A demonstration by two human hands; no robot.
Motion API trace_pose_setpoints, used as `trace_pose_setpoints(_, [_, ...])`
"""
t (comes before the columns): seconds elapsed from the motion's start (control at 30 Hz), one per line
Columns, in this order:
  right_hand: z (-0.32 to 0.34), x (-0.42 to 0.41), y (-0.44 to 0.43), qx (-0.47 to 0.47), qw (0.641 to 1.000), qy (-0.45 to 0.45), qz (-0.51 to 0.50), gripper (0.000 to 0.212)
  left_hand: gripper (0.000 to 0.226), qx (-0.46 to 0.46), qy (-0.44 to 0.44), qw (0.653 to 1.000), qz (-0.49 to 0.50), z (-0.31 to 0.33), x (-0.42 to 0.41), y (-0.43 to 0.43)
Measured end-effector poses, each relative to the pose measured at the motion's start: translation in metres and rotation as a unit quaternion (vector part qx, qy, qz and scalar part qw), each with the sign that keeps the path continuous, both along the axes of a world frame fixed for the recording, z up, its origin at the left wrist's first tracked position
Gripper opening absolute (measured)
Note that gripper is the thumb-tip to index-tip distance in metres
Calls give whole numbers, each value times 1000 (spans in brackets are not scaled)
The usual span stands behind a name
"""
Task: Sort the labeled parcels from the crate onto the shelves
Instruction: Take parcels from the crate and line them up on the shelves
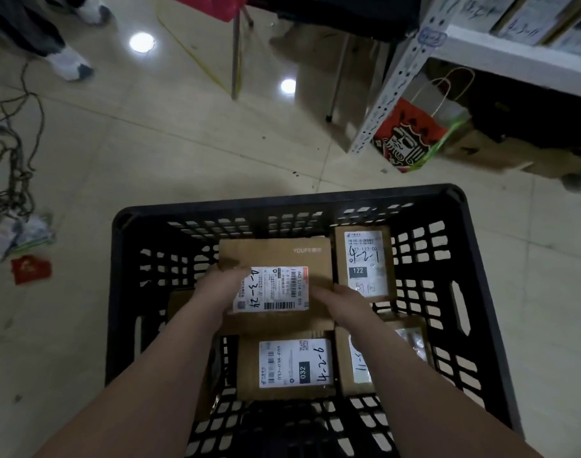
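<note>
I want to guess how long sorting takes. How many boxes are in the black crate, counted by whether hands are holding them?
Brown cardboard box held by left hand and right hand, labelled 4-3-24: 1
Brown cardboard boxes lying loose in the black plastic crate: 3 (4-2-1, 4-2-6, one partly hidden)
Total: 4

Held parcel: "YOUFE"; far-right parcel: "4-2-1", "122"; near parcel: "4-2-6", "032"

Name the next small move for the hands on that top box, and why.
Probably lift it straight up out of the crate. Left hand and right hand already grip opposite sides of the box marked 4-3-24, which lies on top of the others.
</note>
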State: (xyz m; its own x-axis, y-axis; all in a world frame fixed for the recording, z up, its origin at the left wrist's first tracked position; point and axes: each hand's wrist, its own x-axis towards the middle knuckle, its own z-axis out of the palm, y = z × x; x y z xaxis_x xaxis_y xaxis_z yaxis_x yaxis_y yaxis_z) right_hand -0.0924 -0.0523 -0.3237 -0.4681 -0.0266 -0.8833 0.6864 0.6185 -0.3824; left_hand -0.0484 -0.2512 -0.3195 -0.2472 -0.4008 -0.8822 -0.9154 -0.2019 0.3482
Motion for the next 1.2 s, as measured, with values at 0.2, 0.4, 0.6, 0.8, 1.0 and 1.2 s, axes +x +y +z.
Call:
trace_pose_setpoints(0.2, [43, 17, 20, -88, 982, 3, -165, 55, 76, -13, 50, 999, 12, 42, 14, 2])
trace_pose_setpoints(0.4, [114, 22, 42, -146, 952, 51, -264, 26, 33, 50, 110, 989, 80, 129, 22, 8])
trace_pose_setpoints(0.6, [210, -4, 61, -331, 904, 125, -239, 25, 35, 116, 125, 972, 161, 214, 35, 19])
trace_pose_setpoints(0.8, [320, -41, 77, -301, 917, 214, -154, 67, 73, 253, 190, 937, 145, 297, 22, 29])
trace_pose_setpoints(1.0, [393, -61, 106, -336, 867, 318, -184, 68, 76, 383, 256, 877, 132, 363, 7, 39])
trace_pose_setpoints(1.2, [436, -62, 130, -487, 784, 324, -207, 60, 62, 443, 273, 854, 22, 406, 5, 55])
